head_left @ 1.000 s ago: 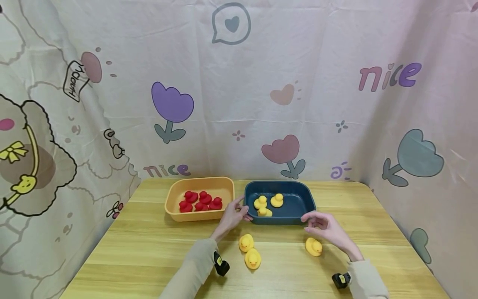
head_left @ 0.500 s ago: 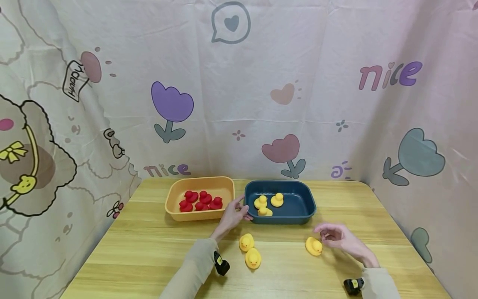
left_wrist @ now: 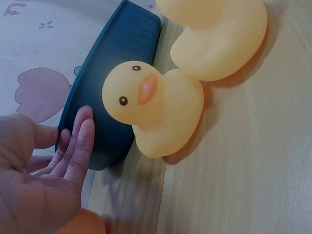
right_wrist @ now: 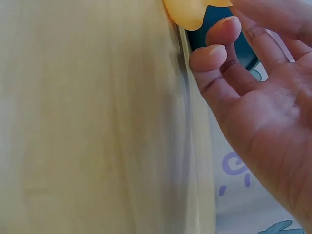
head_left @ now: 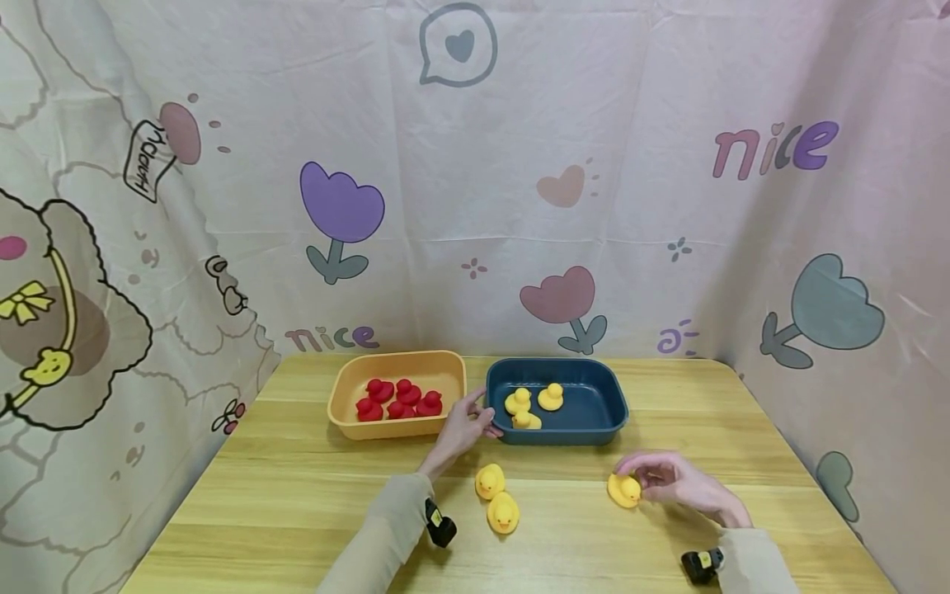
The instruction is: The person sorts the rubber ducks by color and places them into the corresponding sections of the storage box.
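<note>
In the head view my left hand (head_left: 461,428) is at the left front corner of the dark blue bin (head_left: 560,438). Its fingers reach out nearly straight against the bin's wall in the left wrist view. My right hand (head_left: 679,481) has its fingertips beside a yellow rubber duck (head_left: 624,491) on the table, fingers loosely bent around its side. At the top of the right wrist view this duck is partly cut off, so full contact is hard to judge. Two more yellow ducks (head_left: 503,514) lie touching or nearly touching in front of the left hand. Three yellow ducks (head_left: 550,398) sit in the blue bin.
An orange-yellow bin (head_left: 398,362) with several red rubber ducks (head_left: 401,410) stands left of the blue bin. Both bins rest near the back of the wooden table (head_left: 297,495). A patterned curtain (head_left: 475,165) hangs behind it.
My right hand has moved from the blue bin's right front corner down and right, then onto the right-hand duck on the table. My left hand has stayed at the bin.
</note>
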{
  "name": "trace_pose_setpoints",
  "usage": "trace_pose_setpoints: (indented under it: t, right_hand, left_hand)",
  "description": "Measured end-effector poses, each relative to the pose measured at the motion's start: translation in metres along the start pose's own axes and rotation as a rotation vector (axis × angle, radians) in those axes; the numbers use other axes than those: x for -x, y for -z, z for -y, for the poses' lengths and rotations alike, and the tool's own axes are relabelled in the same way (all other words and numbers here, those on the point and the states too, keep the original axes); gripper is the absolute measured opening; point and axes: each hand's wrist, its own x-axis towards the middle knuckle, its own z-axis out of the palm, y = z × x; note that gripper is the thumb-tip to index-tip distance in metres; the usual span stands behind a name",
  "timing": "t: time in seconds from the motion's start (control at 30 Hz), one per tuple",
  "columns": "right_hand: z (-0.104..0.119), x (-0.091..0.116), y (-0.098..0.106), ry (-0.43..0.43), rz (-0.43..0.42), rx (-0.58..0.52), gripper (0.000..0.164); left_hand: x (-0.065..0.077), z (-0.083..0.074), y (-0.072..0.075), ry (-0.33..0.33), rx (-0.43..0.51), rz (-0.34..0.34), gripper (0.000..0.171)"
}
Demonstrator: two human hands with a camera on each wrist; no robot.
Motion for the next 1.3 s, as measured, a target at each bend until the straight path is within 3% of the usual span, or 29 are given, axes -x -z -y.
trace_pose_setpoints:
  t: [0.3, 0.6, 1.0, 1.3]
  right_hand:
    - [-0.0011, -0.0042, 0.0017, -0.016, 0.063, -0.029, 0.040]
    - [0.0013, -0.0063, 0.0007, -0.052, 0.073, -0.071, 0.036]
    - [0.0023, -0.0075, 0.0006, -0.099, 0.000, 0.002, 0.035]
    - [0.0081, -0.0087, -0.0008, -0.068, -0.065, 0.021, 0.035]
  left_hand:
    - [0.0002, -0.0006, -0.0004, 0.006, -0.011, -0.005, 0.057]
    - [0.0005, -0.0008, -0.0005, -0.001, -0.014, -0.007, 0.056]
    - [0.0009, -0.0002, -0.0007, 0.004, -0.025, -0.007, 0.057]
    - [0.0010, -0.0004, -0.0005, 0.016, -0.018, -0.011, 0.057]
